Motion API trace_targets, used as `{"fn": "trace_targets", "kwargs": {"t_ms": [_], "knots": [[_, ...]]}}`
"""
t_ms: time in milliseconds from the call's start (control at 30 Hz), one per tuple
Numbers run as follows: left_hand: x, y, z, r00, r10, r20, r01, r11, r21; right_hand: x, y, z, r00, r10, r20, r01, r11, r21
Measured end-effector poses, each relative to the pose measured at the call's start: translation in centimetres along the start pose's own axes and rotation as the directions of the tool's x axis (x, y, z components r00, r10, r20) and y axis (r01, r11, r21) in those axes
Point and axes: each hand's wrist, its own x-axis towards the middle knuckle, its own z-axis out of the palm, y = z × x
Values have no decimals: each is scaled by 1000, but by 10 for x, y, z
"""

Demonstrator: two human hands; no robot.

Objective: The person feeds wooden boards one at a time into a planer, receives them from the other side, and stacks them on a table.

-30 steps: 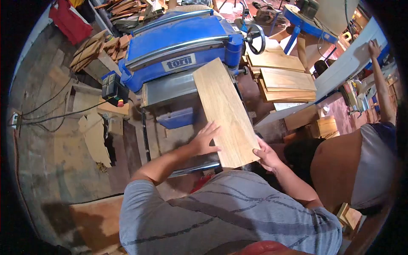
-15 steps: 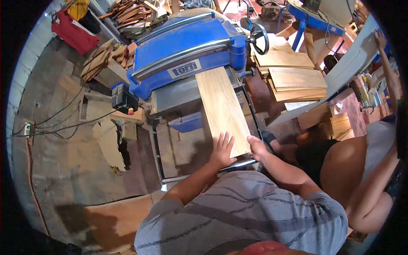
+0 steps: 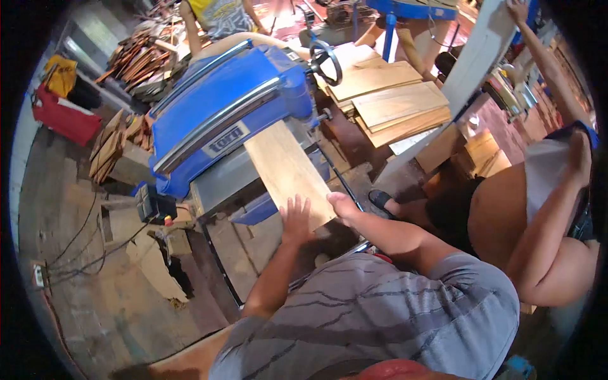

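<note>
A long pale wooden board [image 3: 285, 166] lies with its far end at the front opening of a blue thickness planer [image 3: 218, 104]. My left hand [image 3: 296, 220] rests flat on the board's near end by its left edge, fingers spread. On the opposite edge, near the corner, my right hand [image 3: 344, 206] grips the board with the thumb on top; its other fingers are hidden underneath. The board's far end is hidden where it meets the machine.
Stacked boards [image 3: 399, 104] stand right of the planer, near its handwheel [image 3: 325, 63]. A co-worker [image 3: 500, 209] is close on my right. Another person [image 3: 225, 16] is behind the machine. A switch box [image 3: 156, 204] with cables sits left; scrap wood [image 3: 149, 50] is piled beyond.
My view has turned, shifting the planer left and down in the picture. The board reaches farther toward the machine, with both hands still on its near end. The person behind has come into view.
</note>
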Motion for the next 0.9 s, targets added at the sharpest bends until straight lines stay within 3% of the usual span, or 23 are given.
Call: {"fn": "trace_targets", "kwargs": {"t_ms": [133,200,267,300,367,400,467,533,600,733,867,900], "knots": [[10,-11,10,995,28,-91,-26,999,22,-4,-20,9,997,45,56,-47,998,37],[14,-11,7,995,23,-94,-21,1000,20,-9,-37,9,996,44,77,-41,999,-34],[18,-14,4,995,16,-98,-14,1000,19,-7,-44,9,995,90,45,-75,963,-258],[21,-17,3,997,17,-77,-16,1000,20,-10,-49,8,996,86,37,-74,965,-252],[27,-22,2,998,32,-51,-31,999,26,-23,-58,1,992,64,109,-10,901,-434],[30,-24,5,997,19,-74,-17,1000,26,-27,-60,-5,993,63,97,-16,905,-425],[35,-27,8,996,21,-84,-19,999,25,-35,-67,-18,994,-37,100,88,815,-572],[40,-28,2,998,-8,-59,11,999,53,-45,-77,-32,996,-60,64,84,858,-507],[43,-29,-3,1000,-5,-29,7,998,68,-43,-73,-54,989,-146,19,147,979,-144],[56,-37,-2,1000,-17,-20,19,997,70,-22,-94,-94,987,-126,-100,114,987,-117],[68,-36,-19,999,-51,4,51,999,11,74,-104,-158,942,-264,-206,185,923,-337],[71,-38,-21,998,-64,18,64,998,-5,109,-106,-178,906,-377,-191,203,784,-586]]}}
